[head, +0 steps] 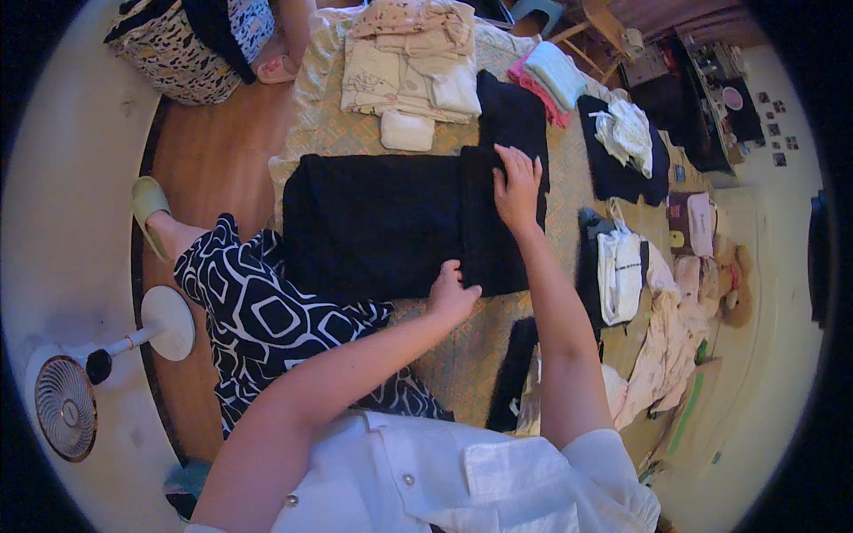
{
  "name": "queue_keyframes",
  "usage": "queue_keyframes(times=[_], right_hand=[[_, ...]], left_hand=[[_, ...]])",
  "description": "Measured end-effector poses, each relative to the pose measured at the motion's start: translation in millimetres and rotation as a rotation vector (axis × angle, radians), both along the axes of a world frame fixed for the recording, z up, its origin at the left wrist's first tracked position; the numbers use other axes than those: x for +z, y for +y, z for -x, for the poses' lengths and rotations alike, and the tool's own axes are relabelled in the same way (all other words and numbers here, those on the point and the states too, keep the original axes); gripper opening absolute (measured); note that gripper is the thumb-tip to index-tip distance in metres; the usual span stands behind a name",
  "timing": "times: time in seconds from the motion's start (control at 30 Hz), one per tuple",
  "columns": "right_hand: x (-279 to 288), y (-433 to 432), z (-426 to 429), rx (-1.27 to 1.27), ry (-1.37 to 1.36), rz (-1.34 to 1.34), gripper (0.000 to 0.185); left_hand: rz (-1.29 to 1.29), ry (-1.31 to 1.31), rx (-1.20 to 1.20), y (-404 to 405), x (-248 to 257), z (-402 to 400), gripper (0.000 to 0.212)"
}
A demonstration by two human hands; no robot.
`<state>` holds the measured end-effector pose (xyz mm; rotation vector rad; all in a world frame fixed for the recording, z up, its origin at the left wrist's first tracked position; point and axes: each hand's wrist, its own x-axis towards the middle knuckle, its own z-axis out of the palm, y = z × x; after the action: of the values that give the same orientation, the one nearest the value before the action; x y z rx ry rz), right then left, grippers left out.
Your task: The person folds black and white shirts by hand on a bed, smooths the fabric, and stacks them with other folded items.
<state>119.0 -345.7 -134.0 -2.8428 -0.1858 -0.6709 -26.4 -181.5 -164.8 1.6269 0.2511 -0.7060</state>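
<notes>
A black cloth garment (pixel 373 226) lies spread in front of me on a patterned bed cover, with a folded-over band along its right part. At the near edge of that band, my left hand (pixel 454 292) has curled fingers and thumb on the black cloth. My right hand (pixel 516 190) rests palm down on the band's far end, fingers somewhat apart. More black cloth (pixel 512 110) extends beyond it. Just past the garment are a small folded white cloth (pixel 407 131) and a stack of folded cream clothes (pixel 406 73).
Pink and light-blue folded cloths (pixel 553 76) lie at the far right. A white garment (pixel 626 136) and a folded white item (pixel 620 273) rest on dark cloths at right. A white fan (pixel 66 410) stands left; a patterned bag (pixel 193 53) and another person's foot (pixel 276 69) are far left.
</notes>
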Motion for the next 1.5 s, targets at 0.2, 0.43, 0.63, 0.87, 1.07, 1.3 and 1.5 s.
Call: queue_keyframes(times=[0.2,0.43,0.63,0.87,1.07,1.3,1.5], right_hand=[[23.8,0.1,-47.1,0.172,0.378,-0.065,0.028],[27.2,-0.3,-84.9,0.364,0.721,-0.21,0.027],[47.8,-17.7,-81.8,0.379,1.022,0.027,0.043],[59.2,-4.6,-94.2,0.256,1.099,0.091,0.044],[25.6,-11.2,-76.6,0.288,0.828,-0.076,0.034],[25.2,22.0,-33.2,0.039,0.461,0.129,0.049],[-16.6,44.0,24.3,0.025,0.276,0.252,0.047]], left_hand=[[-0.039,0.081,-0.176,-1.9,-5.9,-24.3,0.055],[-0.173,-0.095,-0.165,-0.6,-17.5,-27.7,0.037],[-0.17,-0.062,-0.206,-5.7,-3.8,-31.4,0.033],[-0.223,-0.048,-0.243,3.6,21.4,-31.3,0.029],[-0.227,-0.12,-0.179,-5.1,0.9,-21.5,0.032],[-0.218,-0.107,-0.234,0.7,2.4,-24.7,0.032],[-0.135,-0.049,-0.342,32.5,28.1,-2.2,0.057]])
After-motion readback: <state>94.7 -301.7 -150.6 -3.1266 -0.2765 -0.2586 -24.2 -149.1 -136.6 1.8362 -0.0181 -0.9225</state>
